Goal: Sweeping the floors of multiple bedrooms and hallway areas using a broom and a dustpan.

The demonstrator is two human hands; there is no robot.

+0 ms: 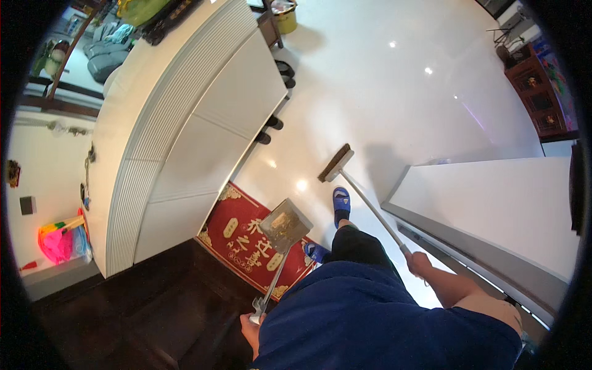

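My right hand (419, 265) grips the handle of a broom (370, 203), whose bristle head (336, 163) is over the pale glossy floor ahead of my foot. At the lower left, my left hand (251, 329) is closed around the handle end of a long-handled dustpan (296, 222). Its pan appears above the red doormat (245, 208), with some brownish debris (283, 225) inside. Whether the pan touches the mat I cannot tell. Blue slippers (341, 200) are on my feet; one is partly hidden by my shirt and shorts.
A long white cabinet (217, 111) runs along the left, with dark slippers (274, 123) under its edge. A white panel (490, 199) borders the right. Farther off are a yellow bin (286, 19) and a carved wooden cabinet (535, 92). Dark flooring (157, 305) lies at lower left.
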